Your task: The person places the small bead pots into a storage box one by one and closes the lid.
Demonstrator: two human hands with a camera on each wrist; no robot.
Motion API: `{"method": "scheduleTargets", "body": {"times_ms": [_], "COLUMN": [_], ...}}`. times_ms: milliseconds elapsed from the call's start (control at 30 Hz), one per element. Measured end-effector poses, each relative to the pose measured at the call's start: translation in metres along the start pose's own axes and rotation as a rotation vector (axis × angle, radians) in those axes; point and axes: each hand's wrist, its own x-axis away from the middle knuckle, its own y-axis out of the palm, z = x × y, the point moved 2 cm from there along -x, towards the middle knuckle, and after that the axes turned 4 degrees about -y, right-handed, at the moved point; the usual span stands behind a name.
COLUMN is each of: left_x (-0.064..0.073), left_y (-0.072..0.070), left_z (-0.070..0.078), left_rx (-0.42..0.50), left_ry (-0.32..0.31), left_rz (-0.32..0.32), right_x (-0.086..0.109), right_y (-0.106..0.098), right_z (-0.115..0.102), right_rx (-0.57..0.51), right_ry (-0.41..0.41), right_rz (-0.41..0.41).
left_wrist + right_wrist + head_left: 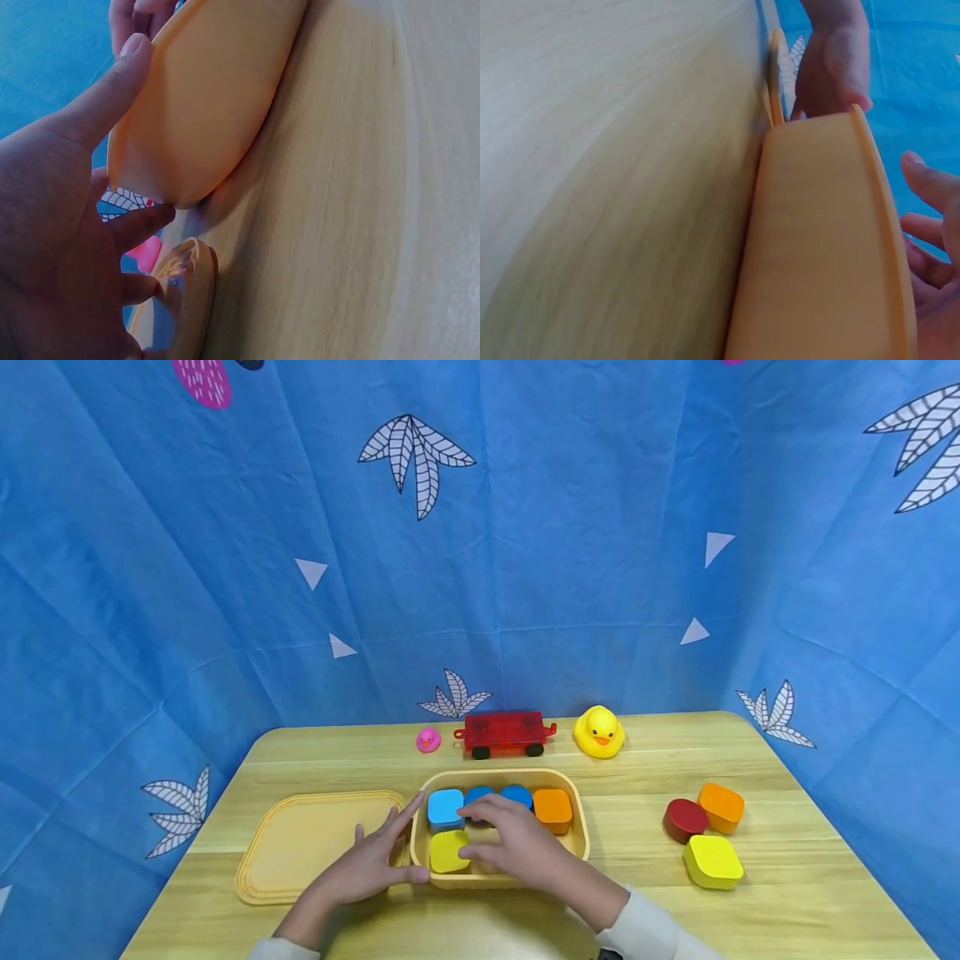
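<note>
A pale orange box (510, 882) holds a light blue block (446, 808), a yellow block (447, 852), two dark blue round blocks (517, 794) and an orange block (552, 808). My left hand (367, 864) spans the box's left end, thumb at the front corner, other fingers spread along the side. In the left wrist view its thumb (116, 86) lies along the rim. Over the box reaches my right hand (521, 842), fingers and thumb apart close to the yellow and light blue blocks. Nothing shows between its fingertips in the right wrist view.
Left of the box lies its flat lid (315, 843). Behind it stand a small pink duck (428, 740), a red toy wagon (504, 733) and a yellow duck (599, 732). At right lie a dark red round block (685, 820), an orange block (722, 807) and a yellow block (713, 862).
</note>
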Motion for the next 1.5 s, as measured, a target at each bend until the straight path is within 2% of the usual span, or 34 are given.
{"method": "scheduleTargets", "body": {"times_ms": [233, 467, 633, 900, 1233, 1500], "left_x": [0.001, 0.001, 0.001, 0.001, 0.0, -0.001], "left_y": [-0.001, -0.001, -0.001, 0.0, 0.0, 0.001], "left_z": [0.003, 0.003, 0.003, 0.001, -0.001, -0.002], "left_rx": [0.004, 0.018, 0.01, 0.004, -0.003, -0.008], "left_ry": [0.007, 0.009, 0.005, -0.005, -0.012, -0.015], "left_rz": [-0.005, -0.008, 0.001, -0.001, 0.003, 0.003], "right_x": [0.017, 0.036, 0.05, 0.076, 0.113, 0.138], "right_y": [-0.021, -0.046, -0.065, -0.094, -0.13, -0.154], "right_z": [0.01, 0.022, 0.032, 0.054, 0.085, 0.111], "right_rx": [0.0, 0.002, 0.007, 0.129, 0.231, 0.246], "right_ry": [-0.024, -0.004, 0.042, 0.112, 0.215, 0.299], "right_rz": [0.095, 0.168, 0.218, 0.294, 0.291, 0.207]}}
